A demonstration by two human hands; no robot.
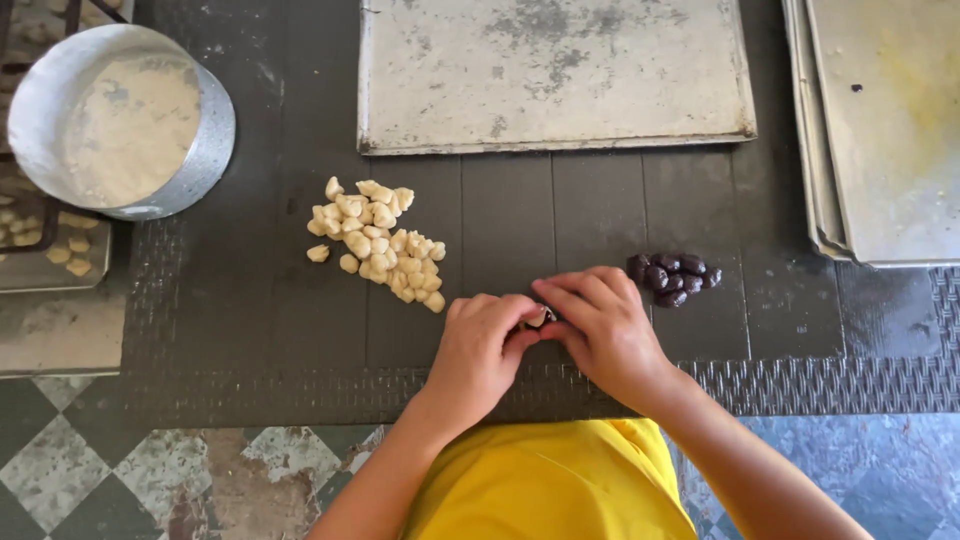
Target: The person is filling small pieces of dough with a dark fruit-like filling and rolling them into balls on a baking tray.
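Note:
My left hand [482,345] and my right hand [598,325] meet at the middle of a dark table [250,330]. Between their fingertips they pinch a small pale dough piece [537,317] with something dark pressed against it; most of it is hidden by the fingers. A pile of several pale dough pieces [375,240] lies just left of and beyond my left hand. A small cluster of dark brown dates [672,277] sits right beside my right hand.
A worn flat baking tray [555,75] lies at the far middle. Stacked metal trays [880,130] are at the right. A round metal pan of flour [120,120] stands at the far left, above a tray with shaped dough pieces [50,250].

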